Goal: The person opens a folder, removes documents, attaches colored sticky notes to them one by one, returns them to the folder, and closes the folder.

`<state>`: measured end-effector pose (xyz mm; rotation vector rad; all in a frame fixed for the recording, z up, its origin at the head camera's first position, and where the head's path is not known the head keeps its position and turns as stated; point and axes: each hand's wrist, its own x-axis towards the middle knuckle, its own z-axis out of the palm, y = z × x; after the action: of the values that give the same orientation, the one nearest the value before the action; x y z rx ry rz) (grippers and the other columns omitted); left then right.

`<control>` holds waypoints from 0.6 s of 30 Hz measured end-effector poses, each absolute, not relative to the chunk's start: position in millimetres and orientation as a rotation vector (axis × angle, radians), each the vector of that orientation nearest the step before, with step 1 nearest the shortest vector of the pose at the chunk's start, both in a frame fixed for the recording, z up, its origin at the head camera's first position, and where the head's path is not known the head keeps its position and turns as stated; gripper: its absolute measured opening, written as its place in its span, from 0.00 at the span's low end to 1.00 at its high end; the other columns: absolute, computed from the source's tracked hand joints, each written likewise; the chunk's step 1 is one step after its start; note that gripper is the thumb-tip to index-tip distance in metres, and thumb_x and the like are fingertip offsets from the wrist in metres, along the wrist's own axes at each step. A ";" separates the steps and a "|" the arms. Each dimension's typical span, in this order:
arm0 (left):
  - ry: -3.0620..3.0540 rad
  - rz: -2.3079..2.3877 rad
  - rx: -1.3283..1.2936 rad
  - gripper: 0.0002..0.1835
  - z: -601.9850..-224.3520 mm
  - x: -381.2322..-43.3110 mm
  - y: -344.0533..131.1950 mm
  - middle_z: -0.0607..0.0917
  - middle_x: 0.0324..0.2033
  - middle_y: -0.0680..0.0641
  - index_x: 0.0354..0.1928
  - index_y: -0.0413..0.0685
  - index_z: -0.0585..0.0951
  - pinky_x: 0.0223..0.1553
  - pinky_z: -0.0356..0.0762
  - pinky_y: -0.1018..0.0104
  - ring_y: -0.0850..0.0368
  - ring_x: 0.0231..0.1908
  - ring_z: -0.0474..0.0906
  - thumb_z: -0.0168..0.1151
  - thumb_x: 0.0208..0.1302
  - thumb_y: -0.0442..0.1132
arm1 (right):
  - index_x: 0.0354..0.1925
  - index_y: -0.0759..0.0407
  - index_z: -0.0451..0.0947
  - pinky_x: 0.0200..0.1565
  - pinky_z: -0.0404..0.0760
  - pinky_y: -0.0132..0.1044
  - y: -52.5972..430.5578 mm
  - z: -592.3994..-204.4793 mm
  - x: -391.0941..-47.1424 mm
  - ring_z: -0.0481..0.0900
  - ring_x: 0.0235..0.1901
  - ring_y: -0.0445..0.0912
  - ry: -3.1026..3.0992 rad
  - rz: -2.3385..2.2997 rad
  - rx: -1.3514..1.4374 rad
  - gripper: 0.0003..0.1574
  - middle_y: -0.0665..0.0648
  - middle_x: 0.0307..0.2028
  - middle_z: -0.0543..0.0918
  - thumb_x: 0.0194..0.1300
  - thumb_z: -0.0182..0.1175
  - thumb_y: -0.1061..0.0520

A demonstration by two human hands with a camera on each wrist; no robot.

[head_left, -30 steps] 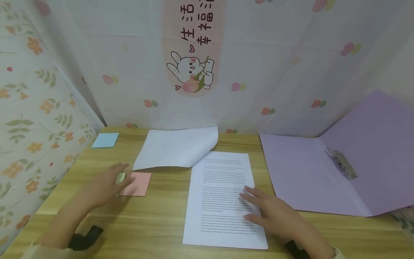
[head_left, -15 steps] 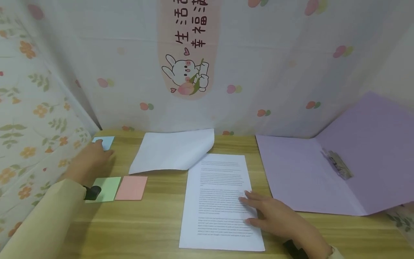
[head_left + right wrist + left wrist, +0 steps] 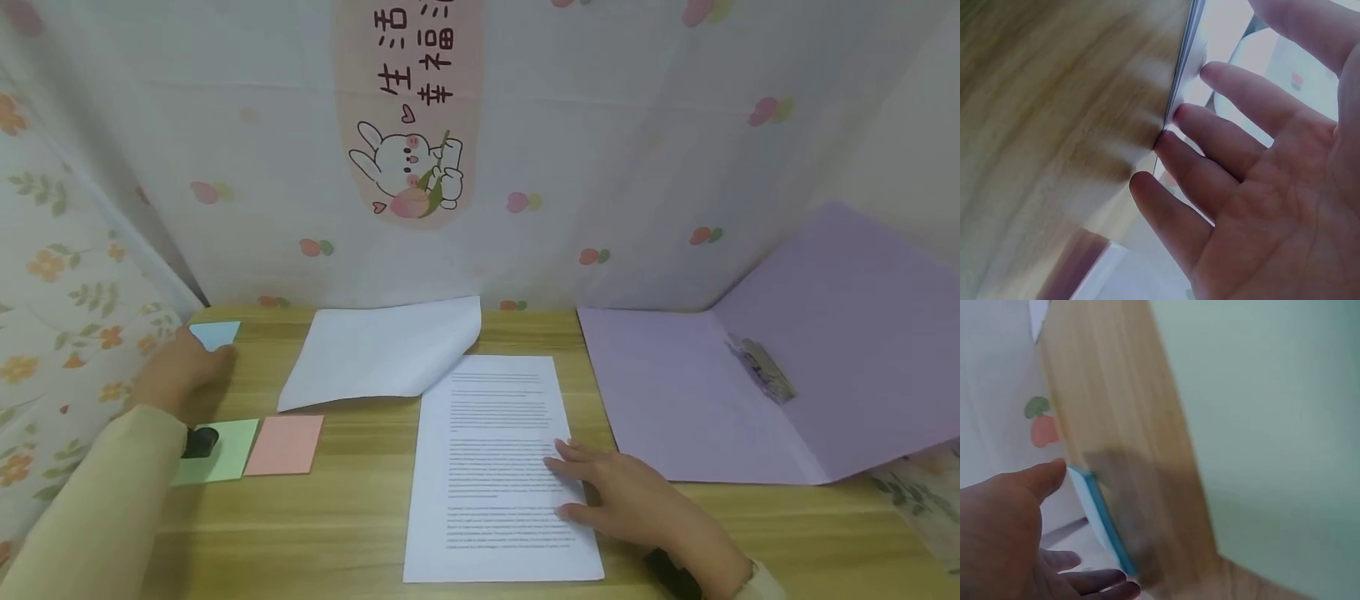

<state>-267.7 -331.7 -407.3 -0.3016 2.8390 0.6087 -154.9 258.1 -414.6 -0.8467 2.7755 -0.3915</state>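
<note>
My left hand is at the back left corner, at the near side of a light blue sticky note pad. In the left wrist view its thumb is beside one corner of the blue pad and its fingers reach the opposite end; whether they press on it I cannot tell. My right hand rests with spread fingers on the right edge of a printed paper stack. In the right wrist view the fingertips touch the edge of the sheets.
A green sticky note pad and a pink one lie side by side, front left. A blank curling sheet overlaps the printed stack's top. At right stands an open purple folder with a metal clip.
My left hand has moved from above the green and pink pads back to the blue pad, and its fingers have shifted to the pad's left side. The right hand stays on the stack.
</note>
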 end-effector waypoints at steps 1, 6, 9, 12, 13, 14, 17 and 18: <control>2.842 0.600 -0.318 0.50 -407.6 -266.8 -332.9 0.63 0.57 0.10 0.63 0.07 0.48 0.54 0.70 0.29 0.15 0.55 0.66 0.38 0.74 0.60 | 0.67 0.51 0.76 0.63 0.76 0.59 257.0 -414.3 -155.6 0.74 0.69 0.57 2.779 -0.386 -0.855 0.37 0.59 0.70 0.74 0.66 0.63 0.35; 2.918 0.532 -0.428 0.47 -406.7 -265.0 -331.9 0.71 0.49 0.13 0.57 0.09 0.57 0.43 0.77 0.35 0.17 0.48 0.72 0.44 0.72 0.59 | 0.66 0.53 0.77 0.62 0.78 0.57 251.6 -411.3 -160.4 0.75 0.68 0.55 2.802 -0.325 -0.894 0.37 0.59 0.69 0.75 0.66 0.65 0.38; 2.941 0.470 -0.504 0.43 -406.0 -265.5 -331.5 0.74 0.45 0.14 0.55 0.10 0.61 0.39 0.78 0.37 0.18 0.45 0.74 0.47 0.73 0.57 | 0.67 0.52 0.76 0.62 0.78 0.56 248.5 -410.7 -163.2 0.75 0.68 0.54 2.803 -0.305 -0.906 0.37 0.58 0.69 0.75 0.65 0.66 0.39; 2.914 0.404 -0.506 0.41 -406.3 -266.1 -334.1 0.75 0.41 0.14 0.54 0.09 0.60 0.39 0.78 0.36 0.19 0.43 0.75 0.46 0.75 0.54 | 0.67 0.52 0.76 0.62 0.78 0.56 246.3 -411.7 -163.9 0.75 0.68 0.54 2.794 -0.310 -0.908 0.37 0.57 0.69 0.75 0.64 0.67 0.39; 2.906 0.391 -0.496 0.40 -406.7 -266.3 -335.2 0.76 0.39 0.15 0.53 0.09 0.60 0.39 0.78 0.36 0.20 0.43 0.76 0.45 0.76 0.53 | 0.67 0.52 0.76 0.62 0.78 0.56 245.8 -412.0 -163.8 0.75 0.68 0.54 2.792 -0.310 -0.904 0.37 0.57 0.69 0.75 0.64 0.67 0.39; 2.895 0.380 -0.482 0.40 -406.9 -266.4 -336.1 0.75 0.39 0.15 0.53 0.09 0.59 0.38 0.78 0.37 0.19 0.43 0.76 0.45 0.76 0.53 | 0.67 0.52 0.77 0.63 0.77 0.56 245.5 -412.2 -163.6 0.75 0.68 0.54 2.792 -0.310 -0.898 0.37 0.57 0.69 0.75 0.64 0.67 0.40; 2.924 0.419 -0.414 0.35 -407.8 -266.1 -340.0 0.78 0.32 0.21 0.46 0.11 0.66 0.34 0.78 0.41 0.26 0.35 0.79 0.49 0.74 0.50 | 0.67 0.52 0.76 0.62 0.78 0.56 244.8 -412.1 -162.9 0.75 0.68 0.54 2.794 -0.300 -0.884 0.37 0.57 0.69 0.75 0.63 0.68 0.40; 2.935 0.433 -0.391 0.34 -407.0 -265.8 -341.0 0.78 0.32 0.21 0.44 0.11 0.68 0.33 0.78 0.41 0.27 0.35 0.78 0.50 0.73 0.50 | 0.67 0.53 0.76 0.62 0.78 0.56 244.8 -411.8 -162.8 0.75 0.68 0.54 2.796 -0.297 -0.880 0.37 0.57 0.69 0.75 0.63 0.68 0.40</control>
<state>-265.8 -341.0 -407.0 -0.3912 2.9353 0.4328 -162.8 244.8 -411.8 -0.8802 2.7956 -0.2971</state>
